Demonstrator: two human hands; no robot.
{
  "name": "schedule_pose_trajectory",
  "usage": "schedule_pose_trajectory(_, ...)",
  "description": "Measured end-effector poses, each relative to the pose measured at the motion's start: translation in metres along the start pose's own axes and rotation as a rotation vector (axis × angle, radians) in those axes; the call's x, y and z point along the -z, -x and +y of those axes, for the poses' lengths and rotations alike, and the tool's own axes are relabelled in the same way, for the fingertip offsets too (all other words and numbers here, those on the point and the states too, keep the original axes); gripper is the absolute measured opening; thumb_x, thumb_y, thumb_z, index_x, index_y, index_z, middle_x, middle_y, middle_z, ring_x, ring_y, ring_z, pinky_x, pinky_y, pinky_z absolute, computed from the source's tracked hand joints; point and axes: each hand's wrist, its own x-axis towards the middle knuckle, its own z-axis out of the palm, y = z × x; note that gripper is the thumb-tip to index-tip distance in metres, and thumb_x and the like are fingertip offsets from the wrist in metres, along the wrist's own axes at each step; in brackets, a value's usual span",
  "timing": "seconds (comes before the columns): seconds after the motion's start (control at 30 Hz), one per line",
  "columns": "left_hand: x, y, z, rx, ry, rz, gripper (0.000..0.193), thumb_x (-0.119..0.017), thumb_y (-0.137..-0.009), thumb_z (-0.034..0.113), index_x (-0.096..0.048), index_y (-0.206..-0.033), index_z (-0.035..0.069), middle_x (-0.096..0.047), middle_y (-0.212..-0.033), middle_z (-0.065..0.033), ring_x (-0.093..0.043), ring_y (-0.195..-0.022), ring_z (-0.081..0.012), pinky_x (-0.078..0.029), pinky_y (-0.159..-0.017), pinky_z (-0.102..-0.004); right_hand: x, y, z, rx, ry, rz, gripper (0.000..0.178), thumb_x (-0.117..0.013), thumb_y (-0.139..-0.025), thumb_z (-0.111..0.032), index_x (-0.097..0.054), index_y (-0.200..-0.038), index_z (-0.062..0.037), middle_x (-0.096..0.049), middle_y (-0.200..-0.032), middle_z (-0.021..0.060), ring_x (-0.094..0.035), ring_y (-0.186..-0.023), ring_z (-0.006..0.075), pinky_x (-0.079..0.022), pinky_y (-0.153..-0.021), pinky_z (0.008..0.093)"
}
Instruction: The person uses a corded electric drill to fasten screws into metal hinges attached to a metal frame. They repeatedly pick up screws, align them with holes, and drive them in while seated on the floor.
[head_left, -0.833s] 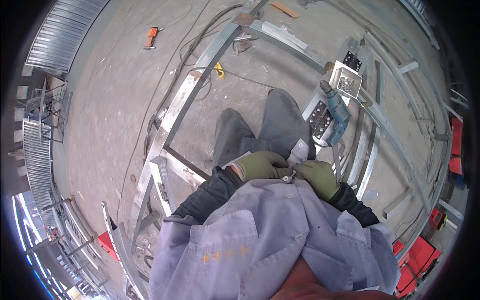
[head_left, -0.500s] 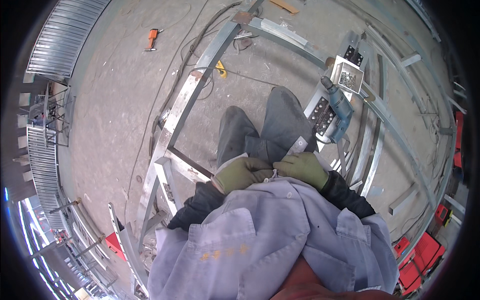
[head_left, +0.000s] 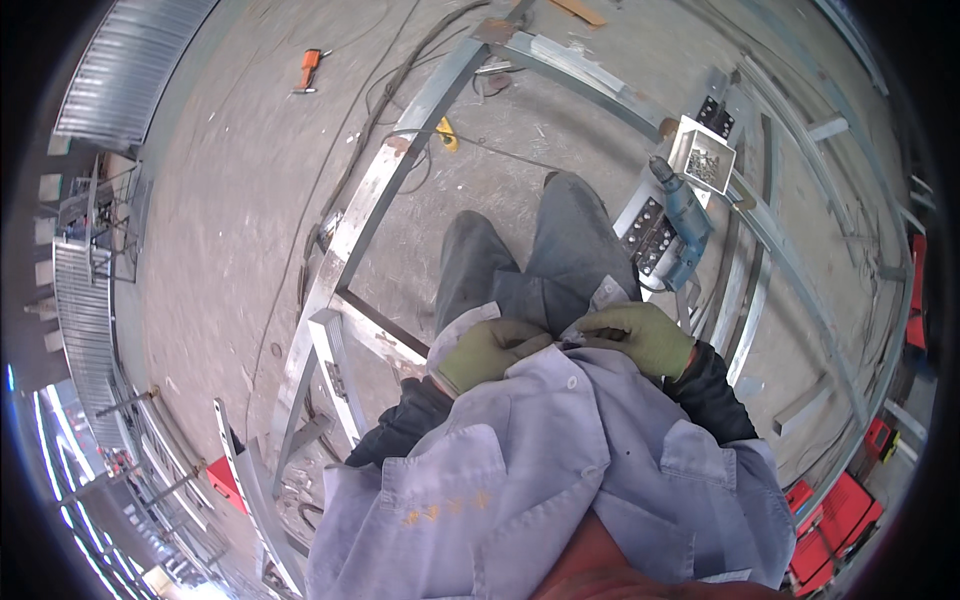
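My left hand (head_left: 487,355), in an olive-green glove, is closed on the lower front edge of the grey-purple work jacket (head_left: 545,420) I wear. Opposite it, my right hand (head_left: 640,337) in a matching glove pinches the other front edge near the hem. The fingertips of both hands are partly hidden in the cloth, around the jacket's buttons (head_left: 572,382). Just beyond the hands are my knees in dark grey trousers (head_left: 570,225). A teal power drill (head_left: 687,222) lies on the metal to the right, apart from my right hand.
A white box (head_left: 705,158) with small screws stands beyond the drill, beside black strips with screws (head_left: 648,238). Around my legs runs a steel frame (head_left: 372,205). An orange tool (head_left: 308,72) and a yellow tool (head_left: 447,134) lie on the floor among cables (head_left: 338,200).
My right hand has moved slightly to the right, away from the left, and the jacket's front edges have shifted with it. My left hand stays at the hem.
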Motion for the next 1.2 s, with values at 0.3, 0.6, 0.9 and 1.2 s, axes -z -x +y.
schedule_pose_trajectory(0.3, 0.005, -0.026, -0.021, -0.01, 0.101, 0.298, 0.028, -0.079, -0.111, 0.025, -0.083, -0.118, -0.002, -0.081, -0.102, -0.0045, -0.07, -0.094, -0.0107, -0.056, -0.084, -0.0291, 0.026, 0.038, 0.109, -0.264, -0.077, 0.94, 0.033, -0.073, -0.11, -0.027, -0.081, -0.131, -0.0021, -0.084, -0.114, 0.0149, -0.08, -0.101, 0.0227, -0.061, -0.091, 0.0345)
schedule_pose_trajectory(0.6, 0.034, -0.082, -0.012, -0.072, 0.125, 0.263, 0.028, -0.075, -0.114, 0.025, -0.082, -0.116, -0.002, -0.073, -0.09, 0.0019, -0.059, -0.084, -0.0063, -0.049, -0.072, -0.0287, 0.061, 0.019, 0.236, -0.686, 0.125, 1.108, 0.087, -0.084, -0.095, -0.054, -0.06, -0.154, 0.0051, -0.076, -0.135, 0.0268, -0.078, -0.118, 0.0357, -0.058, -0.106, 0.0436)
schedule_pose_trajectory(0.9, 0.102, -0.185, 0.0, 0.084, 0.102, 0.168, 0.027, -0.076, -0.113, 0.024, -0.08, -0.125, 0.0, -0.076, -0.099, 0.0016, -0.064, -0.087, -0.006, -0.053, -0.077, -0.0258, 0.08, -0.012, 0.212, -0.79, -0.29, 0.982, 0.072, -0.093, -0.09, -0.026, -0.061, -0.148, 0.0023, -0.078, -0.116, 0.0123, -0.076, -0.093, 0.0179, -0.063, -0.077, 0.0359)
schedule_pose_trajectory(1.2, 0.166, -0.271, 0.072, -0.038, -0.037, -0.093, 0.029, -0.078, -0.11, 0.026, -0.08, -0.117, -0.002, -0.078, -0.096, -0.0073, -0.069, -0.086, -0.0124, -0.057, -0.079, -0.0317, 0.105, -0.014, 0.108, -0.842, -0.538, 1.129, 0.058, -0.087, -0.084, -0.009, -0.065, -0.136, 0.002, -0.076, -0.109, 0.0069, -0.072, -0.09, 0.0159, -0.06, -0.078, 0.0335)
